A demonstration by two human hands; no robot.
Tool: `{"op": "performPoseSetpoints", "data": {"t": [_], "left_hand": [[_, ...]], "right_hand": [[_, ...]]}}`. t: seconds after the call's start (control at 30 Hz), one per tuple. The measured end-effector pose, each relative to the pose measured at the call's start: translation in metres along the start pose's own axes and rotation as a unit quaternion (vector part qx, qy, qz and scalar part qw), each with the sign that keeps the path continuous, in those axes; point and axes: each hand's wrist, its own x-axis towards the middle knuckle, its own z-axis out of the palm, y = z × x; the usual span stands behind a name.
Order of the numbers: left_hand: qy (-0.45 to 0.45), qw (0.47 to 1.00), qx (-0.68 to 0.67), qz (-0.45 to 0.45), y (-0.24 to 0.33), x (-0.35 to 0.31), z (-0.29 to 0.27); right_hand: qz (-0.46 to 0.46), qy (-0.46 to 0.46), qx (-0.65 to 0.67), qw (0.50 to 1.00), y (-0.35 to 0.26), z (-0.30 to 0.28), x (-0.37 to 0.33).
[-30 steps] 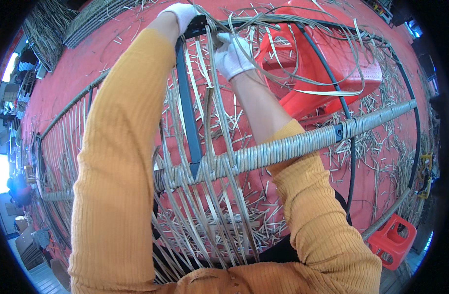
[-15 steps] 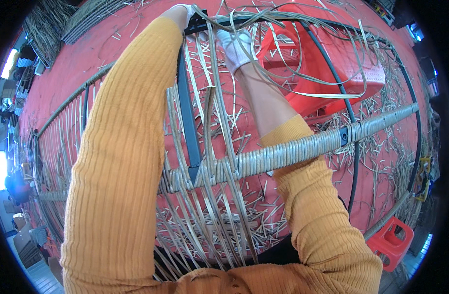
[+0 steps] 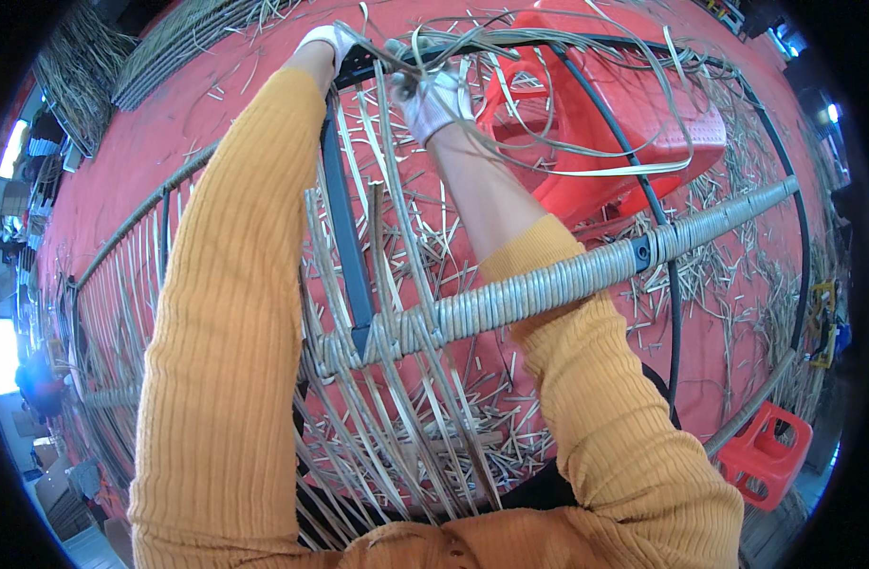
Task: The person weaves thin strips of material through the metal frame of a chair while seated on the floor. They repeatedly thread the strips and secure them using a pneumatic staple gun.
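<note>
My left hand (image 3: 330, 43), in a white glove, is curled at the left end of a dark metal bar (image 3: 359, 70) of a frame. Its fingers are mostly hidden, and a strand runs from beside it towards the right. Just inside this bar, my right hand (image 3: 433, 98), also gloved, is closed around flat pale weaving strands (image 3: 411, 63). Long loops (image 3: 586, 173) of the same strand trail off to the right. Nearer me, a crossbar (image 3: 539, 284) is tightly wrapped in strand, and my right forearm passes beneath it. Several strands (image 3: 397, 218) stretch between the bars.
Behind the loops a large red plastic chair (image 3: 643, 123) lies within the frame's outline. A red stool (image 3: 767, 455) stands at the lower right. Cut strand scraps (image 3: 482, 417) litter the red floor. Bundles of strands (image 3: 83, 71) lie at the far left.
The view has shifted, so the frame sits slightly further left. My right hand has moved a little closer to the bar and the left hand. The loose loops have swung slightly.
</note>
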Motion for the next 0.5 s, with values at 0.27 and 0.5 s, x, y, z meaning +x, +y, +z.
{"op": "performPoseSetpoints", "data": {"t": [0.27,0.5], "left_hand": [[-0.008,0.98,-0.198,-0.011,0.012,-0.013,0.007],[0.338,0.917,-0.211,0.012,0.03,-0.098,-0.015]], "right_hand": [[-0.199,-0.109,-0.426,0.875,-0.005,0.009,-0.013],[-0.129,-0.033,-0.604,0.786,-0.014,-0.008,-0.051]]}}
